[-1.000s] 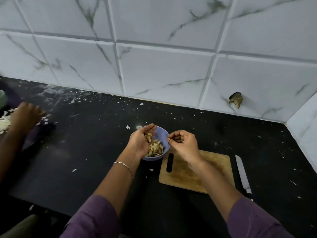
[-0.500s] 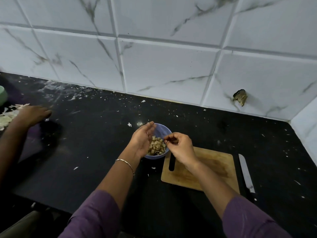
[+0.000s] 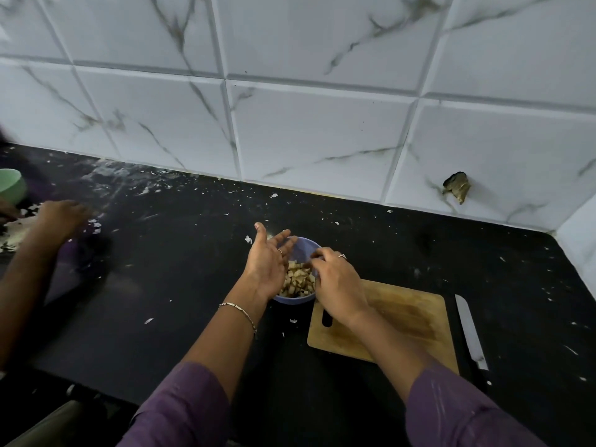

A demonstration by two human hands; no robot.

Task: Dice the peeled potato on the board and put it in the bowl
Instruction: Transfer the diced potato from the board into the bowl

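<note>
Large glossy white wall tiles with grey marble veins [image 3: 306, 130] behind, bevelled edges, grey grout lines. Broken dark hole in tile [image 3: 456, 188] low right. Second tiled wall [image 3: 580, 240] meets it at right corner. Matte black stone counter [image 3: 167, 269] below, littered with small white flakes [image 3: 274, 195]; whitish smear [image 3: 106, 180] back left. Light dim, cool, even.

Looking at a kitchen: seeing white wall tiles [image 3: 306, 130] rising behind a black counter [image 3: 193, 269], with a wooden chopping board [image 3: 409, 314], a knife [image 3: 469, 330], a small bowl [image 3: 305, 248] of cut-up potato [image 3: 298, 280] and food scraps [image 3: 248, 239] lying there.
</note>
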